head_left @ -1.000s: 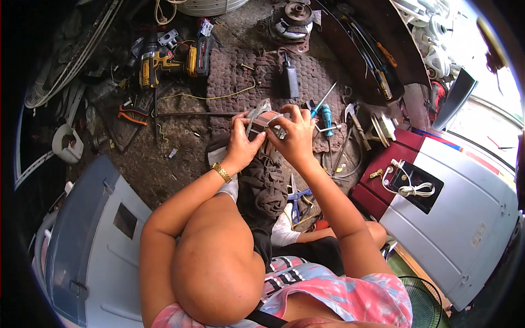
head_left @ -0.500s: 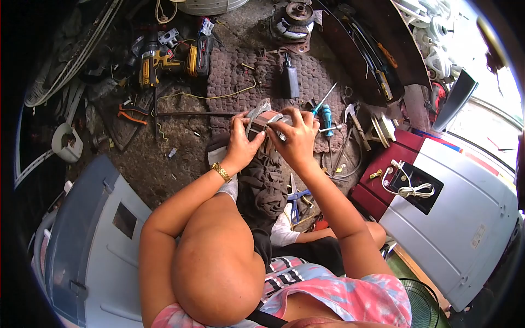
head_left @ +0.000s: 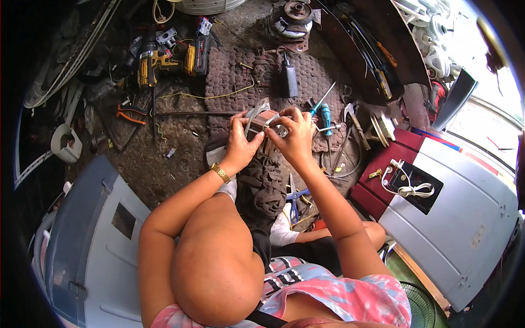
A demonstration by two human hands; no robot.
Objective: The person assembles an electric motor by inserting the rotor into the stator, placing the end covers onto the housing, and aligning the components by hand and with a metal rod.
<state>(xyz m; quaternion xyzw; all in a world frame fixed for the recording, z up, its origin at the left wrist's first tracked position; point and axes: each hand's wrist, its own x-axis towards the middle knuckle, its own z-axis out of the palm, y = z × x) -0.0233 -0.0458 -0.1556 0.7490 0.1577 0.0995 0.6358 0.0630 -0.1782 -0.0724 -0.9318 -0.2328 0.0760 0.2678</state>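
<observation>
A small reddish-brown block-shaped part (head_left: 263, 120) with silvery metal pieces at its ends is held up between my two hands, over the near edge of a woven mat. My left hand (head_left: 242, 143), with a gold watch on the wrist, grips its left side between thumb and fingers. On its right side, my right hand (head_left: 294, 136) pinches it with bent fingers, which partly cover the metal there. Just right of that hand are a blue-handled screwdriver (head_left: 326, 119) and another thin blue tool (head_left: 324, 98).
A black bottle (head_left: 289, 79) stands on the woven mat (head_left: 229, 71). Yellow drill (head_left: 156, 65) and orange-handled pliers (head_left: 131, 115) lie left. Blue scissors (head_left: 294, 201) are near my foot. A hammer (head_left: 355, 123) lies right, beside a grey-and-red panel (head_left: 437, 213); a motor (head_left: 295, 24) sits behind.
The fingers of my right hand have shifted slightly on the part. My left hand keeps its grip, and the view has moved very slightly.
</observation>
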